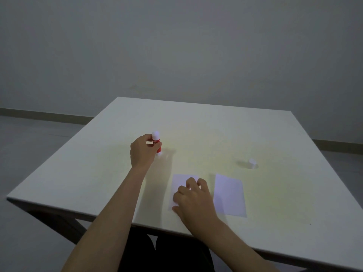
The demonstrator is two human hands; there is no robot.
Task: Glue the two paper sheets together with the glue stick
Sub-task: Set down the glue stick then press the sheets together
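Observation:
A red and white glue stick (pixel 157 143) stands upright on the white table (pixel 196 134), left of centre. My left hand (pixel 142 151) grips its barrel. Its white cap (pixel 252 163) stands apart on the table to the right. Two small white paper sheets lie side by side near the front edge. My right hand (pixel 194 197) rests on the left sheet (pixel 178 183) with fingers bent, covering much of it. The right sheet (pixel 229 195) lies bare and flat, a small gap away from my right hand.
The table's front edge (pixel 137 223) runs diagonally just below the sheets. Dark table legs (pixel 59 222) show under the left corner. A grey wall and floor lie beyond the table.

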